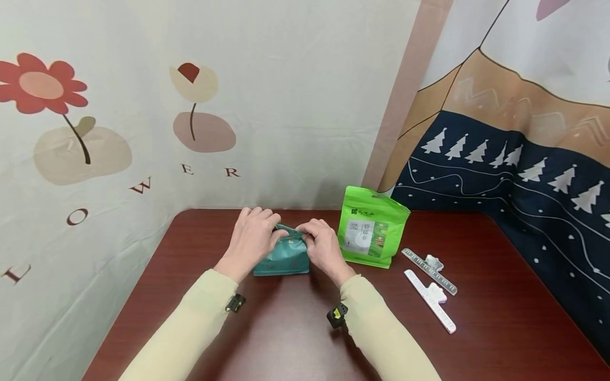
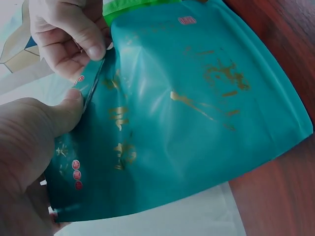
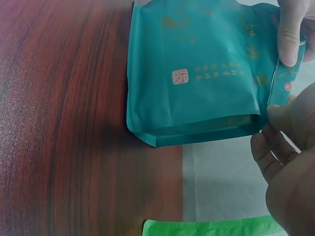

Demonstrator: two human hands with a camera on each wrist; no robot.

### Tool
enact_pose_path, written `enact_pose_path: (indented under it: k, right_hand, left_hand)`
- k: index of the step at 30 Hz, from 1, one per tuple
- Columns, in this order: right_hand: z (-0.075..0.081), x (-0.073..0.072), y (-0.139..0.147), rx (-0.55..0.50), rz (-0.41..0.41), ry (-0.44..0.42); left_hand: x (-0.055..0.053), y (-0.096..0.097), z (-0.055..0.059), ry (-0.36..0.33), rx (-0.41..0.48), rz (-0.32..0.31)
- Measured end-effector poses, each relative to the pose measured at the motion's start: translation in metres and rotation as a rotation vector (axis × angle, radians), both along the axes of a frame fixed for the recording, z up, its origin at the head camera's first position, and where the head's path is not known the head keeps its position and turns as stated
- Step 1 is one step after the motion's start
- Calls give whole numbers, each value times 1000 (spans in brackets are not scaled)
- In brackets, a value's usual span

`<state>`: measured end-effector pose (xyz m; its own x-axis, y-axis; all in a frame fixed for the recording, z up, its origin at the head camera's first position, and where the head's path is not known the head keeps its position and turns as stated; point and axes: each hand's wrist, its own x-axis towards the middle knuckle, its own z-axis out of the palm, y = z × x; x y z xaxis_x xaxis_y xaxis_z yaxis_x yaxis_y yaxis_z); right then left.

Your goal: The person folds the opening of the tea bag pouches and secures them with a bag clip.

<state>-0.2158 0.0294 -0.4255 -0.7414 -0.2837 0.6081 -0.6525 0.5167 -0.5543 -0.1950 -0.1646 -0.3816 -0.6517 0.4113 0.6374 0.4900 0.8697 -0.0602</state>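
A teal pouch with gold lettering stands on the table, its top edge folded over. My left hand pinches the fold at the left, thumb on the near side. At the right end of the same fold, my right hand pinches between thumb and fingers. In the left wrist view the folded flap shows red round marks, with the left thumb pressed along its edge. The right wrist view shows the pouch's side gusset and both thumbs on the fold.
A bright green pouch stands upright just right of my right hand. Farther right lie a clear sealing clip and a white sealing clip on the dark red table. A printed curtain hangs behind the table.
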Motion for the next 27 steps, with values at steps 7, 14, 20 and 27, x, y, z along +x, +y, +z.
enact_pose_path:
  k: [7,14,20,27]
  right_hand:
    - [-1,2,-2,-5,-13,-28]
    - [-2,1,-1,-31,-37,-65]
    - [-4,2,1,-69,-40,-86]
    - [-8,6,2,-119,-58,-83]
  left_hand:
    - [2,-5,-5,16,6,60]
    - [-1,-7,-7,-33,44,69]
    - [0,-7,-8,-64,59,77]
    - [2,-6,-8,-72,54,93]
